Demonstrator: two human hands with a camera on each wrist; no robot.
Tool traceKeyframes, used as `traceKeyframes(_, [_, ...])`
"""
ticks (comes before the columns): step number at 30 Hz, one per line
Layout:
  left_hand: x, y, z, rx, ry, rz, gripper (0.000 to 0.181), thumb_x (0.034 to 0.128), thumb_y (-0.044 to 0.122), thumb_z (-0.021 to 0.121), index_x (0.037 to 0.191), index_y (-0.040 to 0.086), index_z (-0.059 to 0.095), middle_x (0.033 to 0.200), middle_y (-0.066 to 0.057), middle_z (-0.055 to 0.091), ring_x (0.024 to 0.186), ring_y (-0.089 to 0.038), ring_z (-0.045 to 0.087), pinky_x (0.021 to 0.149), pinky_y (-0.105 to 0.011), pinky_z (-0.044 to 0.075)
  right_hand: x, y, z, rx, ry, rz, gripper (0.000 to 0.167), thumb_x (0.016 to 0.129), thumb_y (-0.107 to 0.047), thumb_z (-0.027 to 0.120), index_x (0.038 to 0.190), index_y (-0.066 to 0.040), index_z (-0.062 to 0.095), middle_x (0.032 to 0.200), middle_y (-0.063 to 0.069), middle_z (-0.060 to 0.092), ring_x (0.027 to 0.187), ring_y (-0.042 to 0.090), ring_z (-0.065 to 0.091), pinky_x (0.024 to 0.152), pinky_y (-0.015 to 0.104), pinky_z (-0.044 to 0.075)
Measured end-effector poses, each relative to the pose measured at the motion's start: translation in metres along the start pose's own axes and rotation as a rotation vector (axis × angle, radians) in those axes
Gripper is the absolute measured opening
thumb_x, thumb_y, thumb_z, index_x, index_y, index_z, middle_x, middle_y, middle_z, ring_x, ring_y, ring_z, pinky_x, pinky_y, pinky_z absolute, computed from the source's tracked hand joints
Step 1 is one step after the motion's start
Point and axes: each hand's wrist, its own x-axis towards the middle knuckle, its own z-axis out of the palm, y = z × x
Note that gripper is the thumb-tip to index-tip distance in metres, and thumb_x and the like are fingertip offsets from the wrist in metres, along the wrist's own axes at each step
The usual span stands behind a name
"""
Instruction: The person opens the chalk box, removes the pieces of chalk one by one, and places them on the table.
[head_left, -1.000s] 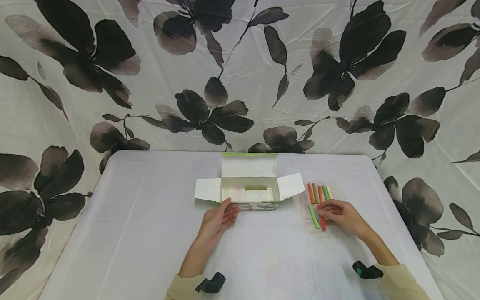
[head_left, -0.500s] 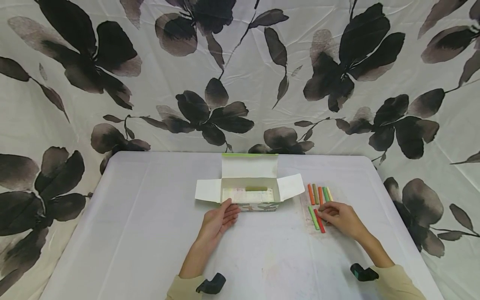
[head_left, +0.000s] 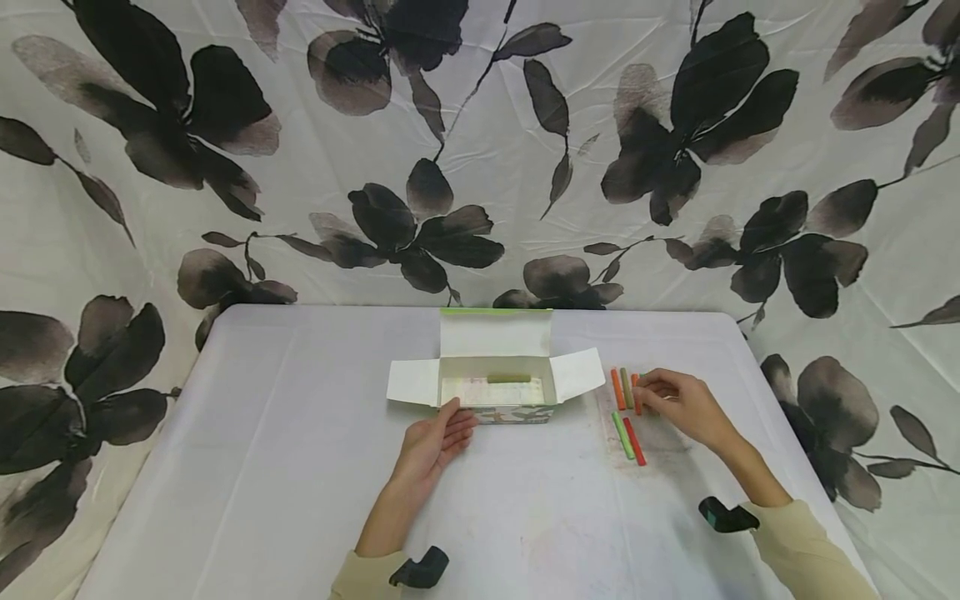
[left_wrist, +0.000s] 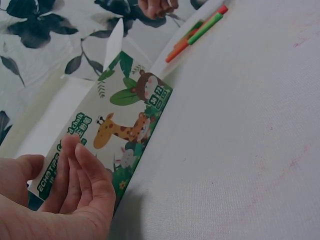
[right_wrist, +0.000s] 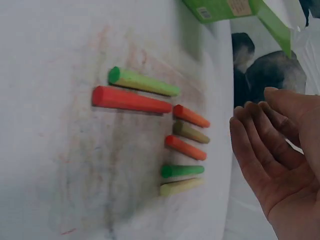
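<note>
An open white chalk box [head_left: 513,414] with printed animals [left_wrist: 122,130] stands near the back of the table. My left hand [head_left: 433,446] holds its front wall, thumb at the rim and fingers against the outside. An olive chalk stick [head_left: 508,377] lies inside. To the right of the box, a light green chalk stick [right_wrist: 145,82] and a red chalk stick [right_wrist: 132,100] lie side by side. Behind them is a row of several sticks, including a green one [right_wrist: 182,171] and a pale yellow one [right_wrist: 182,187]. My right hand [head_left: 686,408] hovers over that row, fingers loosely bent, with nothing in them.
The box's side flaps [head_left: 577,373] stick out left and right, the right one near the chalk row. Its lid [head_left: 495,333] stands up behind. Chalk dust marks the white tablecloth [head_left: 300,433]. A floral curtain [head_left: 480,167] hangs behind the table.
The red chalk was laid beside the light green stick and let go. My right hand has lifted and shifted back over the rear row. The left hand stays at the box.
</note>
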Motion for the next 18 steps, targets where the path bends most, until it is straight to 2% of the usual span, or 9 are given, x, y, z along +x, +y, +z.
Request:
traceKeyframes(5, [0.001, 0.000, 0.000, -0.007, 0.009, -0.006, 0.046, 0.1037, 0.034, 0.064, 0.121, -0.009, 0.064, 0.107, -0.011, 0.074, 0.096, -0.015, 0.070, 0.079, -0.021, 0.057, 0.014, -0.017, -0.009, 0.030, 0.001, -0.031, 0.017, 0.100, -0.015, 0.070, 0.108, 0.000, 0.072, 0.095, 0.014, 0.073, 0.084, 0.033, 0.071, 0.068, 0.025, 0.057])
traceKeyframes(12, [0.001, -0.001, -0.001, -0.004, 0.007, -0.001, 0.047, 0.1035, 0.034, 0.064, 0.122, -0.009, 0.063, 0.109, -0.013, 0.073, 0.097, -0.016, 0.070, 0.079, -0.021, 0.057, 0.035, -0.040, -0.013, 0.016, 0.007, -0.083, 0.015, 0.099, -0.017, 0.072, 0.106, -0.003, 0.073, 0.098, 0.007, 0.073, 0.088, 0.023, 0.070, 0.077, 0.024, 0.057])
traceKeyframes(18, [0.001, -0.001, 0.000, -0.007, 0.010, 0.001, 0.045, 0.1044, 0.033, 0.063, 0.122, -0.009, 0.063, 0.109, -0.013, 0.073, 0.097, -0.016, 0.070, 0.079, -0.021, 0.057, 0.053, -0.059, -0.008, 0.028, -0.021, -0.121, 0.019, 0.097, -0.018, 0.074, 0.108, -0.003, 0.072, 0.098, 0.007, 0.073, 0.090, 0.021, 0.068, 0.079, 0.023, 0.056])
